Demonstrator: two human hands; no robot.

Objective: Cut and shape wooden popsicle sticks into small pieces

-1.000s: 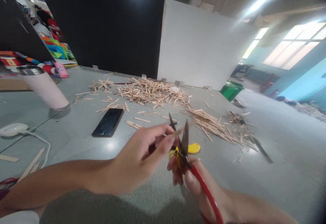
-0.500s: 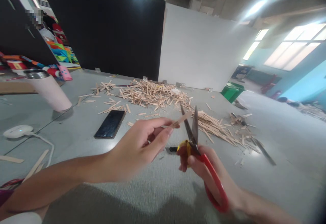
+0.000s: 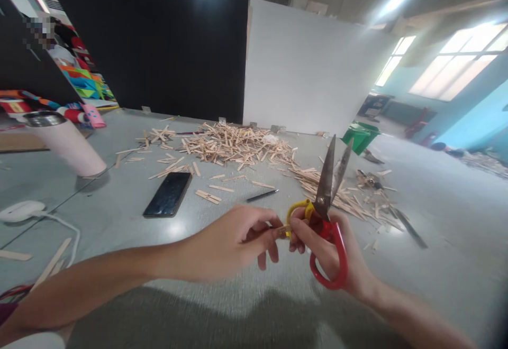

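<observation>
My left hand [image 3: 228, 246] pinches a small wooden craft stick [image 3: 283, 230] between thumb and fingers; most of it is hidden. Its visible end reaches the fingertips of my right hand [image 3: 331, 251]. That hand is closed around scissors [image 3: 322, 200] with one yellow and one red handle loop. The blades point up and stand apart, with nothing between them. Beyond my hands, a slim dark pen-like tool [image 3: 262, 195] lies on the table beside a few loose sticks [image 3: 208, 196].
A big heap of craft sticks [image 3: 234, 145] lies at the back, with more sticks [image 3: 349, 201] to the right. On the left are a phone [image 3: 169, 194], a pink tumbler [image 3: 73, 145] and a white corded device [image 3: 21, 210]. A green bin [image 3: 359, 137] stands back right.
The scissors have swung away from the stick, their blades now tilted up and right. My left hand has brought the stick down and right to my right fingertips. The pen-like tool is now uncovered.
</observation>
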